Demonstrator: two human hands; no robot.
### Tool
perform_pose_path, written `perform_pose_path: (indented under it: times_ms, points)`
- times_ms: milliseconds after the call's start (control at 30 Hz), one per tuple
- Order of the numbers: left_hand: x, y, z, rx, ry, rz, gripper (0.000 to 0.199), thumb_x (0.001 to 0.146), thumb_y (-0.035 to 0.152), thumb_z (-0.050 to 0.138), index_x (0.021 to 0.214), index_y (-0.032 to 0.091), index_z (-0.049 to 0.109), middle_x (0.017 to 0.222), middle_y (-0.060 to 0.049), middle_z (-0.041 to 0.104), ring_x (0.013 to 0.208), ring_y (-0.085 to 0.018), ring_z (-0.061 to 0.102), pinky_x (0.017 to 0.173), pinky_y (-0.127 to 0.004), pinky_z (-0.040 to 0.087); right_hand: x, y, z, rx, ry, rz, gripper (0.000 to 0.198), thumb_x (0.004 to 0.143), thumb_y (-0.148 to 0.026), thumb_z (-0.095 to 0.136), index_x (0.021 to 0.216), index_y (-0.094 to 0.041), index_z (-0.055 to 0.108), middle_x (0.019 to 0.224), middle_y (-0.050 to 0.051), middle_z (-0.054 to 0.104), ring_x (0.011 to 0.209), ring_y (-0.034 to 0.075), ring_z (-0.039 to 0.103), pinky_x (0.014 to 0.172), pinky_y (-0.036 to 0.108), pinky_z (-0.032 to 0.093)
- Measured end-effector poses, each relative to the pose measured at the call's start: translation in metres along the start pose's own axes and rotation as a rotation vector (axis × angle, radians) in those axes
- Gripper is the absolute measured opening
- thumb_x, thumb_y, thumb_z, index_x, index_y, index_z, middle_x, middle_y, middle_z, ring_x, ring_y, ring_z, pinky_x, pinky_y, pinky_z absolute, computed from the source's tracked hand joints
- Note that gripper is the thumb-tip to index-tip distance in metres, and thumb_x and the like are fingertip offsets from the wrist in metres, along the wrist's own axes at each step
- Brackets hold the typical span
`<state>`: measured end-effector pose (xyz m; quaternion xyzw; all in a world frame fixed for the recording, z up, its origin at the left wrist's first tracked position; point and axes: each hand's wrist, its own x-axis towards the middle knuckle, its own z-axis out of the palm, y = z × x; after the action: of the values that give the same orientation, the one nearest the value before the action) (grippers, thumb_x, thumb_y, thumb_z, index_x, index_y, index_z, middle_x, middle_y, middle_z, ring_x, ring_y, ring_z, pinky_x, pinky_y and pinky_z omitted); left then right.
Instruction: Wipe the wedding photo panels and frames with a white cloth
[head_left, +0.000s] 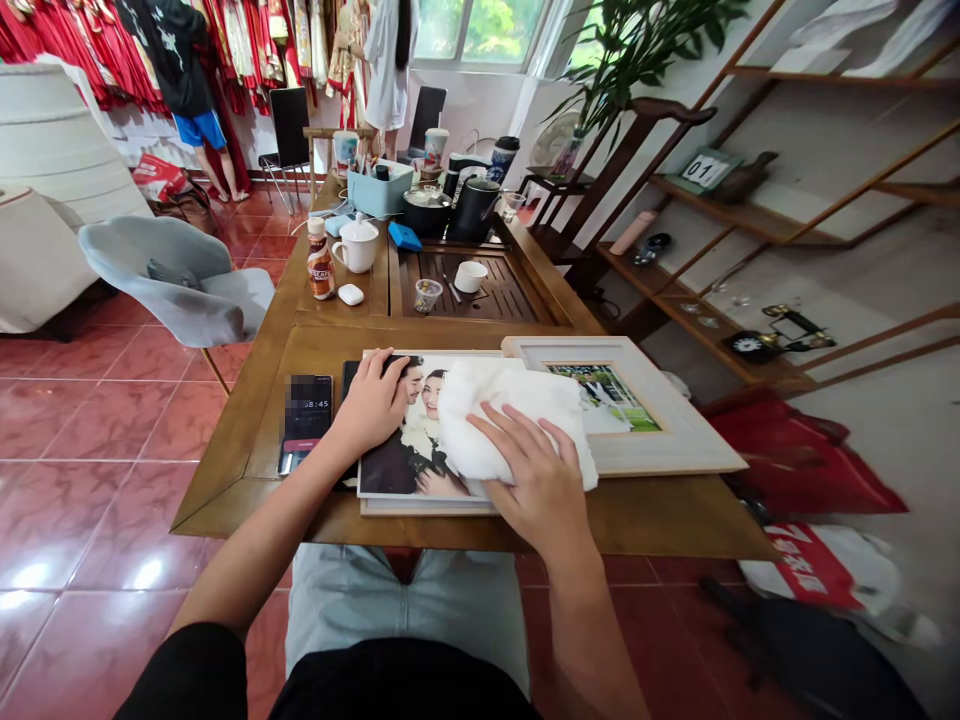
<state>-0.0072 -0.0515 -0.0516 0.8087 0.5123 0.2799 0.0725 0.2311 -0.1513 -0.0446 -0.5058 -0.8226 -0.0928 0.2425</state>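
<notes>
A wedding photo panel (386,470) lies near the table's front edge, showing a couple. My left hand (375,398) rests on its upper left part, fingers extended and slightly apart. A folded white cloth (480,400) covers the right part of the photo. My right hand (536,470) is laid on the cloth with its fingers spread, pressing it from above. Beside them on the right, a wide white picture frame (675,420) holds a smaller outdoor wedding picture (626,400); the cloth overlaps its left side.
A phone (306,425) lies left of the photo on the wooden table (262,350). Farther back stand a bottle (320,262), a lidded white mug (358,243) and a tea tray (510,290). A grey chair (180,270) is at left, shelves (757,215) at right. Two people stand behind.
</notes>
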Motion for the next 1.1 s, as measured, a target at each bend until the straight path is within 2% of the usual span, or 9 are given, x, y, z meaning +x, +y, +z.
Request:
perform_pose_path:
  times_ms: [133,300,467,700,1100]
  points:
    - [0.001,0.000,-0.001,0.003,-0.019,-0.004,0.040,0.103,0.025,0.039,0.139,0.014,0.054,0.149,-0.019,0.048,0.147,-0.031,0.037,0.125,-0.054,0.030,-0.002,-0.005,0.003,0.007,0.012,0.014,0.052,0.090,-0.020,0.052,0.142,-0.027,0.056,0.148,0.005,0.061,0.138,0.028,0.053,0.117,0.048,0.028]
    - [0.001,0.000,-0.001,0.002,-0.018,0.003,0.041,0.103,0.024,0.038,0.139,0.011,0.054,0.148,-0.020,0.049,0.146,-0.031,0.038,0.124,-0.055,0.031,-0.017,-0.012,-0.002,0.042,-0.016,-0.048,0.056,0.090,-0.023,0.055,0.145,-0.029,0.054,0.151,0.004,0.058,0.139,0.028,0.052,0.119,0.048,0.026]
    - [0.001,0.000,-0.001,0.000,-0.002,0.009,0.039,0.104,0.026,0.039,0.139,0.017,0.054,0.148,-0.017,0.050,0.146,-0.030,0.039,0.124,-0.056,0.032,-0.029,-0.018,-0.005,0.103,-0.005,-0.040,0.058,0.088,-0.022,0.056,0.145,-0.031,0.054,0.150,0.004,0.059,0.138,0.029,0.052,0.118,0.049,0.027]
    - [0.000,0.001,-0.001,0.005,-0.008,0.000,0.039,0.103,0.024,0.039,0.138,0.014,0.054,0.147,-0.019,0.050,0.145,-0.031,0.039,0.123,-0.055,0.033,-0.017,-0.014,-0.010,0.102,-0.028,-0.057,0.051,0.088,-0.018,0.055,0.137,-0.029,0.060,0.145,0.004,0.063,0.136,0.027,0.054,0.115,0.048,0.030]
    - [0.001,-0.001,0.000,0.018,-0.001,0.011,0.039,0.103,0.024,0.041,0.138,0.014,0.055,0.147,-0.019,0.050,0.145,-0.032,0.040,0.123,-0.055,0.033,-0.016,-0.014,-0.012,0.112,-0.061,-0.070,0.057,0.085,-0.019,0.054,0.142,-0.028,0.055,0.150,0.005,0.059,0.139,0.029,0.051,0.116,0.050,0.028]
